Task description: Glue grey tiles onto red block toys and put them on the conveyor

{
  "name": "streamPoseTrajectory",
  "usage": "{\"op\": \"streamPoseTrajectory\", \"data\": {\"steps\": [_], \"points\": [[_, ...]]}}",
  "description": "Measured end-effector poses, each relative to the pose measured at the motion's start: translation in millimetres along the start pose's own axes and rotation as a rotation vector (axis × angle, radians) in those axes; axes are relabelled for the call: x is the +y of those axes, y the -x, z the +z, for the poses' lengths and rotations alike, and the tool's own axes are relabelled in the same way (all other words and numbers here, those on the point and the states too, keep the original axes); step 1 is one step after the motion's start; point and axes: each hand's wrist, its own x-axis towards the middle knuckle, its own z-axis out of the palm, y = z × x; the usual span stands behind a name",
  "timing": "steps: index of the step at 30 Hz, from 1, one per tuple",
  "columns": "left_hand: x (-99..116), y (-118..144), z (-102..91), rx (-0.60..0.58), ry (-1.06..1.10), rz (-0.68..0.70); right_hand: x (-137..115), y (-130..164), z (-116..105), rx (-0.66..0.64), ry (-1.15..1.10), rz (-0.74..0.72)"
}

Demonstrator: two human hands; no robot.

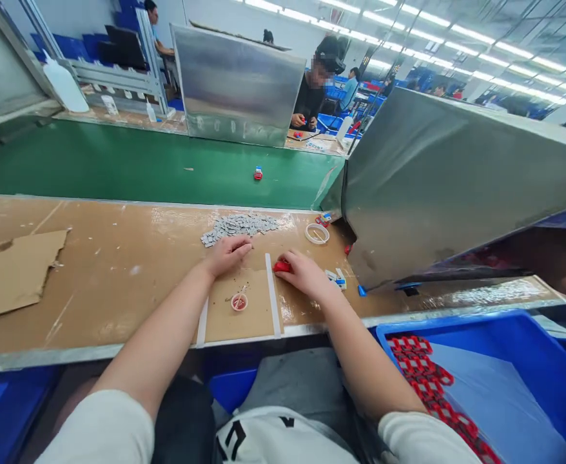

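Note:
My right hand [304,273] is closed around a small red plastic piece [282,265], with its fingers wrapped over the side. Just in front of the grey pile, my left hand [227,254] has its fingers pressed together; whatever they may pinch is too small to make out. Many flat grey pieces [239,225] lie heaped beyond that hand. Between my forearms stands a small cup [239,301] with red stuff and a thin stick in it. A white ring-shaped lid or dish [316,234] lies past my right hand, and white-and-blue pieces [336,278] rest beside my right wrist.
A green conveyor belt [167,161] runs behind the worktable, carrying a small red-and-blue toy car [258,173]. Metal panels [239,84] stand beyond and to the right. Cardboard [17,274] lies left. A blue bin [515,386] holds red parts. A co-worker [312,90] sits across.

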Motion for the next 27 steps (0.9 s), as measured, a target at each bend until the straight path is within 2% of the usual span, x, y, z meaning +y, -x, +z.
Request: {"op": "streamPoseTrajectory", "data": {"steps": [4, 8, 11, 13, 15, 17, 19, 21, 23, 27], "points": [[4.1, 1.4, 5.5, -0.086, 0.069, -0.047, -20.4, -35.2, 12.7, 0.162, -0.258, -0.203], [1.5, 1.9, 10.5, -0.028, 0.136, -0.097, -42.5, -66.7, 33.2, 0.274, -0.376, -0.403], [-2.5, 4.4, 10.6, 0.053, 0.185, -0.149, -50.2, -67.3, 41.2, 0.390, -0.388, -0.420], [-3.8, 6.5, 8.7, 0.107, 0.220, -0.184, -51.6, -58.7, 40.0, 0.402, -0.424, -0.382], [-3.8, 8.1, 5.5, 0.158, 0.246, -0.210, -52.6, -48.6, 35.5, 0.301, -0.459, -0.325], [-3.1, 8.7, 1.7, 0.199, 0.262, -0.225, -54.8, -41.2, 30.5, 0.135, -0.449, -0.286], [-2.1, 8.4, -1.7, 0.235, 0.274, -0.226, -58.1, -37.9, 26.6, -0.037, -0.409, -0.326], [-0.7, 7.4, -3.9, 0.262, 0.282, -0.223, -61.7, -37.6, 24.7, -0.188, -0.373, -0.431], [1.3, 5.7, -4.3, 0.270, 0.292, -0.222, -64.3, -38.3, 24.8, -0.269, -0.342, -0.510], [6.5, 1.6, -0.5, 0.262, 0.348, -0.275, -64.7, -38.8, 27.9, -0.314, -0.361, -0.591]]}}
